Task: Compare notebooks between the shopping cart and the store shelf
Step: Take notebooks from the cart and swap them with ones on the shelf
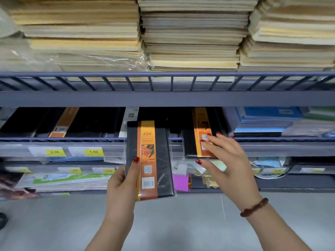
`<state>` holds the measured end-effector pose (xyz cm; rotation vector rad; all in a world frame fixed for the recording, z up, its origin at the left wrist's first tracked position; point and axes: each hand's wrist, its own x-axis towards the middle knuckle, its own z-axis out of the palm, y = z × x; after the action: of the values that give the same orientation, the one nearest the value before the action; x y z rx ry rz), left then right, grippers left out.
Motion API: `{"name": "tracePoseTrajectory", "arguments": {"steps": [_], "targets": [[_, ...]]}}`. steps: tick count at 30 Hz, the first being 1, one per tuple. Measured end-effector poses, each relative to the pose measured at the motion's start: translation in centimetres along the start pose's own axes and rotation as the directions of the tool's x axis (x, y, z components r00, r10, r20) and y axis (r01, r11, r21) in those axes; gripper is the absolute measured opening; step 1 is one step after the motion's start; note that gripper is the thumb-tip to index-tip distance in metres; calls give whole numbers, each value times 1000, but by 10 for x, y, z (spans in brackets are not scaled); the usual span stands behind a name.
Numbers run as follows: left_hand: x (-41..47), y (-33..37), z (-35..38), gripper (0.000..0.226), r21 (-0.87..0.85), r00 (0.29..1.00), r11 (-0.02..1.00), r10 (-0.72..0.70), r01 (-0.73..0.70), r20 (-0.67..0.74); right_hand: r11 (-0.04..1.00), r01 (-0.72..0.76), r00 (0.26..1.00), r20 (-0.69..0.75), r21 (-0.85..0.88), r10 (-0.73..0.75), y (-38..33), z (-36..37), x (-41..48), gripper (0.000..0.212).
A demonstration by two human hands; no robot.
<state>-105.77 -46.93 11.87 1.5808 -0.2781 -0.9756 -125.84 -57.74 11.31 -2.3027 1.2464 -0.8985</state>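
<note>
The black notebook in the left hand is a slim rectangle with a glossy orange paper band down its front, printed "48K" with a barcode, all under clear plastic wrap. It's held upright in front of the shelf, thumb across the cover, fingers clamped behind. The right hand grips a second notebook, same black cover and orange band, at the middle shelf's rail, fingers spread on top, thumb under its lower edge. Beaded bracelet on that wrist. Above sit thick stacks of cream paper pads. Yellow price tags are off to the left.
</note>
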Motion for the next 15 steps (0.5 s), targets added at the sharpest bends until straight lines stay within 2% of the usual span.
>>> {"name": "tracePoseTrajectory", "arguments": {"steps": [2, 4, 8, 11, 15], "targets": [[4, 2, 1, 35, 4, 1000, 1000, 8, -8, -1, 1000, 9, 1000, 11, 14, -9, 3, 2, 14, 37], [6, 5, 2, 30, 23, 1000, 1000, 12, -12, 10, 1000, 3, 1000, 23, 13, -3, 8, 5, 28, 37], [10, 8, 3, 37, 28, 999, 999, 30, -30, -18, 992, -127, 987, 99, 30, 123, 11, 7, 57, 35], [13, 9, 5, 34, 27, 999, 999, 38, -38, -30, 992, -118, 979, 171, 45, 108, 14, 11, 69, 27], [17, 8, 6, 46, 35, 999, 999, 31, -30, -36, 994, -103, 976, 197, 26, 96, 14, 13, 67, 24]]}}
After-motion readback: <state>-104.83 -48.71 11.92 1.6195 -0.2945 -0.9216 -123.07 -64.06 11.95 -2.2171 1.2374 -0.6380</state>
